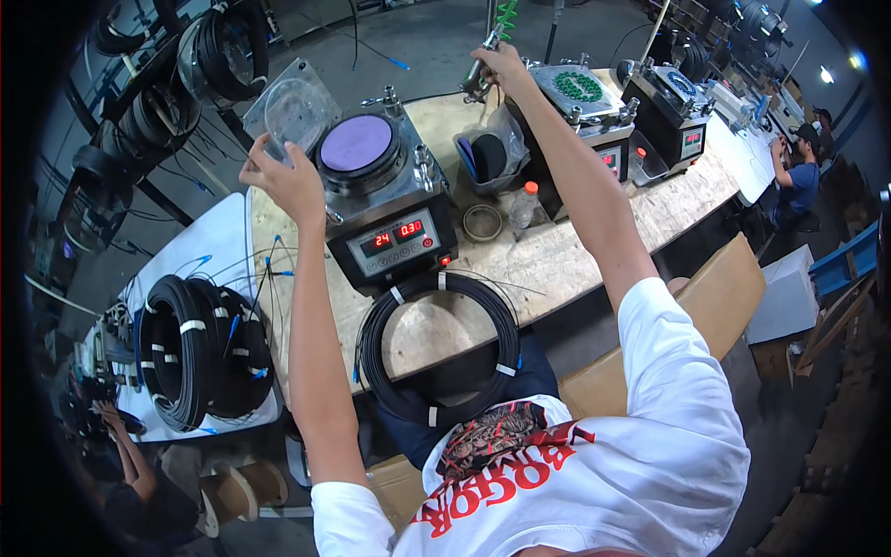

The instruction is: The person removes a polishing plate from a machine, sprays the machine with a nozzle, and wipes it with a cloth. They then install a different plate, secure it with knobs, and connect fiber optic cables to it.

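Note:
My left hand (283, 181) pinches the lower edge of a clear square plate (329, 102) with a round centre, held tilted up at the left of a polishing machine (390, 246). A round purple pad (359, 143) sits on top of that machine, uncovered. Raised at the back, my right hand (501, 67) is closed round a metal air blow gun (478, 85), from which a green coiled hose (506, 19) runs upward. A coil of black cable (369, 348) with white ties rests at the bench's front edge, against my lap.
On the wooden bench (548, 246) stand an orange-capped bottle (525, 206), a round dish (482, 223) and a bag of dark pads (501, 153). Two more machines (608, 153) are at the right. Black cable coils (176, 343) lie left. A co-worker (796, 176) sits far right.

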